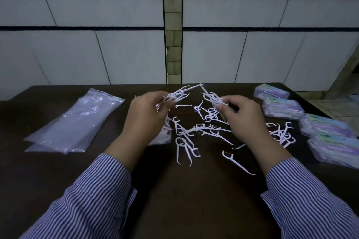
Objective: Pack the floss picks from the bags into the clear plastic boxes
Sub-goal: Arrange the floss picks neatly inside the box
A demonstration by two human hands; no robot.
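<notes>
Left hand [144,116] at 11 o'clock pinches a bunch of floss picks [177,94]; right hand [241,116] at 1 grips another bunch [212,98]. Loose picks [196,132] center on dark table [190,200]. Empty bags [75,122] at 9, four filled clear boxes [283,107] at 3.

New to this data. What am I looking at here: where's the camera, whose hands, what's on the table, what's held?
There is no robot here. One wide-angle camera sits on a person's head and looks forward and down, so the striped sleeves and both hands are the wearer's own. The left hand holds a small bunch of white floss picks; the right hand has its grip on another bunch. More loose picks lie scattered on the dark table between and beside the hands. To the left lie flat plastic bags. Along the right edge is a row of four clear plastic boxes; all four look closed.
</notes>
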